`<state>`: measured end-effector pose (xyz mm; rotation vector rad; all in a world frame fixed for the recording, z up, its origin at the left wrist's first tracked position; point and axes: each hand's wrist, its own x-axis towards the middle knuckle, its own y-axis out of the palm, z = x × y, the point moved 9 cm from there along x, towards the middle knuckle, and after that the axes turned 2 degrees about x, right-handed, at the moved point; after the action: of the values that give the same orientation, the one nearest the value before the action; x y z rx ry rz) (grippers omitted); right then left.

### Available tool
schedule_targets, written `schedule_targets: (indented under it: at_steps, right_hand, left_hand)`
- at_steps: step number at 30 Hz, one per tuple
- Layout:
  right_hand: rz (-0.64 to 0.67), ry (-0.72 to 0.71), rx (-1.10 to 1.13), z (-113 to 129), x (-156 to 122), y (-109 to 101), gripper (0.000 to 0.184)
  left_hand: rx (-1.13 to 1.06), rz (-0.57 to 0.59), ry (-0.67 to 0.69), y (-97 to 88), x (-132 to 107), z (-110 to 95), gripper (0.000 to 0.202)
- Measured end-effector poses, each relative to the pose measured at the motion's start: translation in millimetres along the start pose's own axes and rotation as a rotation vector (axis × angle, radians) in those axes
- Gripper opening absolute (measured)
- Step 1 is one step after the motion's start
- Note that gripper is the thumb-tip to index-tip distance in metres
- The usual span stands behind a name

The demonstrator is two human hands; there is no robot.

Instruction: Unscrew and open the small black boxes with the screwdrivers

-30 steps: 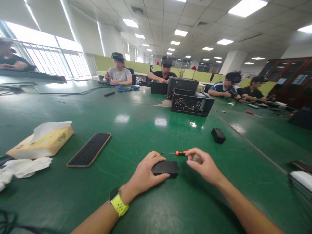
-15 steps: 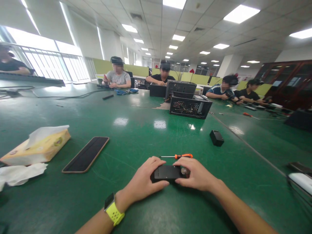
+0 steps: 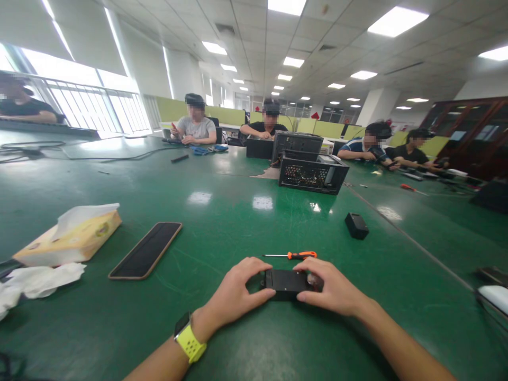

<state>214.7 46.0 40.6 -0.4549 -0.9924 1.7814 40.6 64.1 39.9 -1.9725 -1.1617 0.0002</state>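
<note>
A small black rectangular box (image 3: 286,281) lies on the green table, its top flat with tiny screw-like dots. My left hand (image 3: 240,286) has thumb and fingers on its left end, at the near and far edges. Around the right end curls my right hand (image 3: 331,286), thumb in front and fingertips behind. Between the right thumb and fingers shows a small shiny, brownish part (image 3: 315,281), too blurred to name. Just beyond the box lies a screwdriver (image 3: 291,255) with an orange and black handle, its shaft pointing left.
To the left lie a phone (image 3: 146,251), a tissue pack (image 3: 79,235) and crumpled tissues (image 3: 43,280). A second black block (image 3: 356,226) sits to the right. Open computer cases (image 3: 313,172) stand farther back. Several people work around the table. A white-topped object (image 3: 494,299) is at the right edge.
My left hand has drawn back slightly towards the box's left end, uncovering more of it. The right hand keeps its place on the box. The view has shifted a little.
</note>
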Motion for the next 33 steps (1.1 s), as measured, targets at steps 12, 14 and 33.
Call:
schedule_targets:
  at_steps: [12, 14, 33]
  right_hand:
    - [-0.021, -0.014, -0.003, -2.8, -0.7, 2.0, 0.042]
    - [-0.022, -0.011, -0.006, -3.5, -0.5, 2.1, 0.042]
    - [0.143, 0.361, 0.020, -90.1, -44.9, -62.9, 0.038]
  left_hand:
    - [0.026, -0.001, -0.017, -2.1, -1.6, 3.0, 0.036]
    - [0.040, -0.002, -0.020, -2.9, -1.4, 2.2, 0.036]
    - [0.058, 0.000, -0.022, -1.5, -2.3, 9.1, 0.045]
